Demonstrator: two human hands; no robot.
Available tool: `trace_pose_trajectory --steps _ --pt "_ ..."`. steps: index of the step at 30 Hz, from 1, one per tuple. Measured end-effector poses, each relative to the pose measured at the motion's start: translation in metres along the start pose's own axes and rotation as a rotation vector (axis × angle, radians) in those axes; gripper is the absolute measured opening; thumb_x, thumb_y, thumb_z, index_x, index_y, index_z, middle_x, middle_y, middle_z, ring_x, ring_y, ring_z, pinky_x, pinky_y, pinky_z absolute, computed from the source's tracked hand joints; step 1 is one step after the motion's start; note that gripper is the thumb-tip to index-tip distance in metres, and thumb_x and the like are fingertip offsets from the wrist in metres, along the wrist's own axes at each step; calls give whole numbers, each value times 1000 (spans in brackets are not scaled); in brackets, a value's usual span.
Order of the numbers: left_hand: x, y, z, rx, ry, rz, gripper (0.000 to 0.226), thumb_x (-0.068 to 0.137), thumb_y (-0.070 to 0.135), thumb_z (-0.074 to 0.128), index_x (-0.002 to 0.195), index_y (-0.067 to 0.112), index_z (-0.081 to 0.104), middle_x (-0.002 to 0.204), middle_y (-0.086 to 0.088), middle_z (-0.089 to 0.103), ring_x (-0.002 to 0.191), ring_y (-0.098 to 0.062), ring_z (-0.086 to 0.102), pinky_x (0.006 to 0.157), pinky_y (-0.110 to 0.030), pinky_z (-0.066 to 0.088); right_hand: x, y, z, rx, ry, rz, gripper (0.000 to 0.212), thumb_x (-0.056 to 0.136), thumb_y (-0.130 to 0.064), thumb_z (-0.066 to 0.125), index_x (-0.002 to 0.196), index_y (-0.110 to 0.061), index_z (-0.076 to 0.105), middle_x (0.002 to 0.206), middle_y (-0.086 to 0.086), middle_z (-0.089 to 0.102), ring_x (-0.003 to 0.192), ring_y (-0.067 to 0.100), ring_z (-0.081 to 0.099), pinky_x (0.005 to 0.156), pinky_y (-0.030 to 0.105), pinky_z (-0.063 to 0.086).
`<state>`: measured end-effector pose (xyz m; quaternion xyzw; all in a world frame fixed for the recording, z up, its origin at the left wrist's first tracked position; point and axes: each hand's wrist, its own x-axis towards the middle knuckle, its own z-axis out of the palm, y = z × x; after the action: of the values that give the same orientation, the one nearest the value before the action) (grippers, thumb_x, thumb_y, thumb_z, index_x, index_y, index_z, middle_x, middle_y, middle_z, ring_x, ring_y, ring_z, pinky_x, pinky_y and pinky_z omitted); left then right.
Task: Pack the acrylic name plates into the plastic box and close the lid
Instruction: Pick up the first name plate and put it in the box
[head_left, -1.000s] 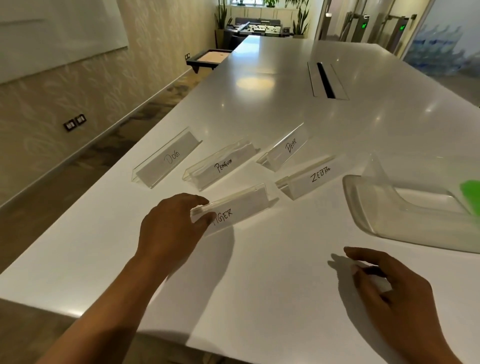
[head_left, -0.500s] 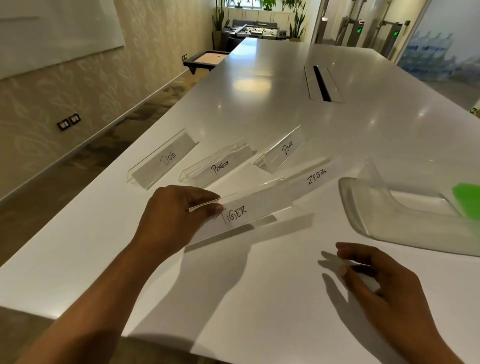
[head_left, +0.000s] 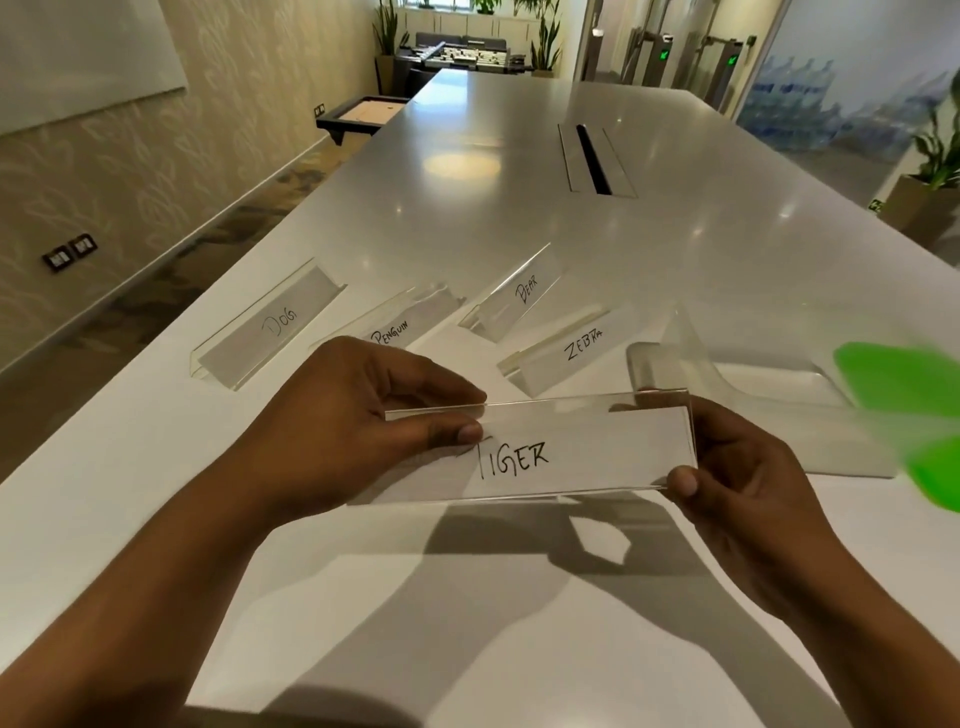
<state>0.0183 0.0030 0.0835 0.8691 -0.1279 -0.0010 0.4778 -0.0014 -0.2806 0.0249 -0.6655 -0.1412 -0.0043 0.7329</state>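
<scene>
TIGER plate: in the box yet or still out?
Out. Both hands, left and right, hold the TIGER plate above the table.

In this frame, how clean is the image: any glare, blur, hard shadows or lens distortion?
Head view: a bright glare patch on the glossy white table; the green lid clip at the right edge is motion-blurred; both hands cast hard shadows below the clear acrylic TIGER name plate; wide-angle bending curves the table edges; the handwritten labels stay legible.

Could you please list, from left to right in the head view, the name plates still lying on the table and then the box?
DOG name plate → PENGUIN name plate → BEAR name plate → ZEBRA name plate → clear plastic box.
</scene>
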Motion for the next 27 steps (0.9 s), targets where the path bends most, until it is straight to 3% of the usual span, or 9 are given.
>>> trace_pose_trajectory --steps 4,8,12,15,18,21,27 --pt "2 8 3 6 -8 61 33 52 55 72 83 43 74 91 38 66 89 8 66 70 -10 54 -4 0 -3 9 74 -35 70 49 -50 89 107 -15 71 104 8 73 99 26 67 82 31 54" --pt "5 9 9 -85 66 113 40 57 48 75 96 38 71 92 29 72 89 4 69 77 -11 53 -4 1 -3 89 143 -68 65 43 -53 90 97 -19 76 91 2 76 85 18 71 75 27 55" --pt "5 -9 15 -267 154 145 54 68 42 78 118 32 61 115 18 70 109 -3 65 91 -22 52 -4 -1 -7 224 218 -63 63 38 -52 92 90 -20 78 72 -7 73 69 6 69 68 20 55" --pt "1 -20 24 -479 116 60 78 56 52 84 126 29 56 124 8 67 117 -12 62 92 -34 53 -5 -3 -13 328 258 -67 63 36 -49 93 89 -17 78 60 -13 69 65 1 67 71 21 56" --pt "-2 -22 34 -635 75 31 74 56 43 85 121 18 62 118 1 71 110 -18 67 82 -26 56 -5 -5 -17 357 263 -77 62 37 -48 93 89 -17 78 62 -13 70 71 2 70 73 23 56" --pt "-3 -20 40 -699 78 53 63 60 30 81 119 11 64 115 -4 72 108 -20 68 82 -24 55 -4 -8 -20 344 274 -76 65 36 -50 93 91 -18 78 65 -12 72 77 7 71 73 23 56" --pt "-5 -16 36 -678 117 62 66 54 44 86 114 21 69 114 -2 73 108 -21 68 82 -27 56 -4 -10 -24 298 259 -54 72 38 -50 93 96 -11 76 96 6 75 92 20 71 76 26 56"
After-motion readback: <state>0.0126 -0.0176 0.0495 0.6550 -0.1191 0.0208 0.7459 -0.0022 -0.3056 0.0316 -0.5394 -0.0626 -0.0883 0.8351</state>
